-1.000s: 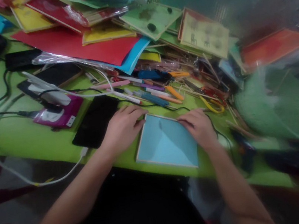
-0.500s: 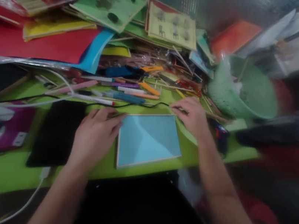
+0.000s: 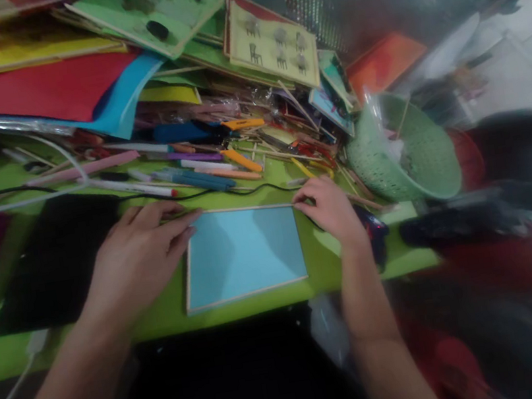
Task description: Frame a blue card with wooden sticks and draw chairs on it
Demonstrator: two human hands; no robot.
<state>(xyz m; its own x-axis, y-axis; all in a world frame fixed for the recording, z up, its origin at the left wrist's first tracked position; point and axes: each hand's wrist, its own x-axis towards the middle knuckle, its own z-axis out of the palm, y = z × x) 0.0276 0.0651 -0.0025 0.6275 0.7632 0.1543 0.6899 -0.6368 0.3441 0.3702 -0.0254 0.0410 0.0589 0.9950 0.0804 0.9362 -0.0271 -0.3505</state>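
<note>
A light blue square board (image 3: 243,253) with a pale wooden edge lies flat on the green table (image 3: 163,315), near its front edge. My left hand (image 3: 141,255) rests on the board's upper left corner, fingers curled down onto the rim. My right hand (image 3: 328,210) sits at the upper right corner with the fingers bent against the edge. Both hands touch the board and neither lifts it.
Pens, markers and wooden sticks (image 3: 211,167) lie in a heap just behind the board. A black tablet (image 3: 55,258) is at the left, a green mesh basket (image 3: 409,151) at the right. Coloured paper sheets (image 3: 44,86) and picture boards (image 3: 272,42) pile up at the back.
The view has swung to the right and the board now lies squarer to the table edge. Both hands have stayed at its upper corners.
</note>
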